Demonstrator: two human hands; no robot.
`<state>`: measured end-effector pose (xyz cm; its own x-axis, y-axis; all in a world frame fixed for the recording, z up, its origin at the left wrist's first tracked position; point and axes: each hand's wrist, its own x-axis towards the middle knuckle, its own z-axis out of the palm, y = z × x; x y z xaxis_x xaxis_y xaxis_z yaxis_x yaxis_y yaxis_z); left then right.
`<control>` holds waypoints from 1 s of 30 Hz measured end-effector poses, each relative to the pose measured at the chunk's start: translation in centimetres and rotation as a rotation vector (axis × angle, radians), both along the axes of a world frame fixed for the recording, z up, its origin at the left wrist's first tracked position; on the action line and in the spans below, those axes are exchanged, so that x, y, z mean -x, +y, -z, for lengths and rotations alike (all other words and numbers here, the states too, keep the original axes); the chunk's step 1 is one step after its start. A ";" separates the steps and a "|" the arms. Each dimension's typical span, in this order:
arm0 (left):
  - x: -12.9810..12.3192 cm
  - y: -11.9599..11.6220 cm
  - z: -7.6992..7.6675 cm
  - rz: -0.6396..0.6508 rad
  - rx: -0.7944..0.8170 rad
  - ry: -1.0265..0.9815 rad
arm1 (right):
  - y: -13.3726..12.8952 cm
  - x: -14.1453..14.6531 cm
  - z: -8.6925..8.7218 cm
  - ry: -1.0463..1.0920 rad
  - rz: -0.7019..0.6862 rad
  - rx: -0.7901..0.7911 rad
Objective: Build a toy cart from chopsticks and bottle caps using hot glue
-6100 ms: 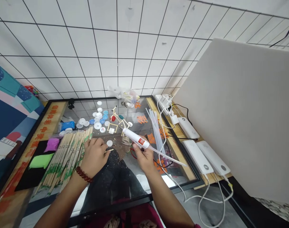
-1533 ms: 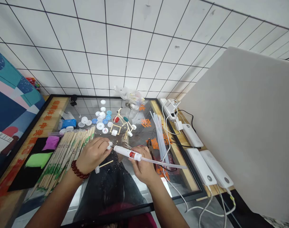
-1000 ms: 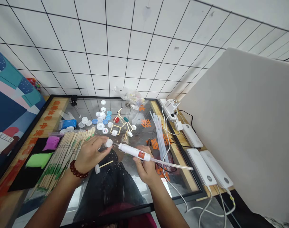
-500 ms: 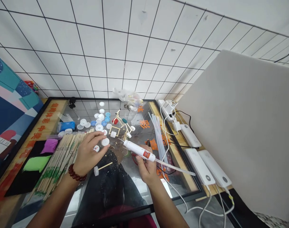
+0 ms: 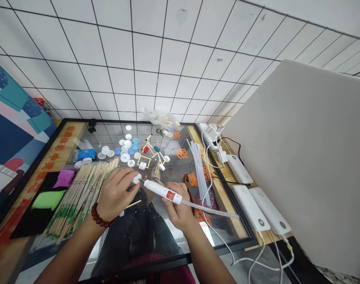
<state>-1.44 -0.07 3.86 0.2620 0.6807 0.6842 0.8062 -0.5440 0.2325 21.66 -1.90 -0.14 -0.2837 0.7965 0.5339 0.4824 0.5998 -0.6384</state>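
Between the fingertips of my left hand (image 5: 116, 193) is a white bottle cap (image 5: 137, 178). My right hand (image 5: 179, 205) grips a white hot glue gun (image 5: 162, 191), its nozzle pointing left and at or very near the cap. A clear glue stick (image 5: 209, 209) sticks out of the gun's rear. Beneath my left hand lies a thin wooden stick (image 5: 133, 204) whose left end is mostly hidden. Just beyond the nozzle stands a small model of wooden sticks (image 5: 144, 161) with white caps, a red piece and a green piece.
White and blue bottle caps (image 5: 125, 157) lie at the back. Bundled wooden sticks (image 5: 79, 189) and green clay (image 5: 48, 200) are on the left. Spare glue sticks (image 5: 199, 169), a white cable (image 5: 207, 157) and white power banks (image 5: 250, 207) lie right. A plastic bag (image 5: 165, 124) sits by the wall.
My left hand has moved slightly right and raised the white cap toward the nozzle. The glue gun has shifted left and down, so its tip now meets or nearly meets the cap.
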 end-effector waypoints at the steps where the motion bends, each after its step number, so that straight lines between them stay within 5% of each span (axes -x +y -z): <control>1: 0.0 0.0 0.0 0.002 -0.011 0.013 | 0.0 0.0 0.0 -0.002 -0.002 -0.002; 19: 0.7 0.0 1.8 0.013 -0.104 0.234 | 0.3 0.1 0.0 -0.201 -0.003 -0.118; 30: 0.7 0.0 1.8 0.058 -0.101 0.224 | 0.2 -0.1 0.1 -0.168 -0.027 -0.052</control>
<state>-2.12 -0.04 2.04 0.4514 0.5907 0.6688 0.7981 -0.6025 -0.0064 21.75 -1.68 -0.23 -0.3935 0.7596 0.5179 0.5625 0.6445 -0.5179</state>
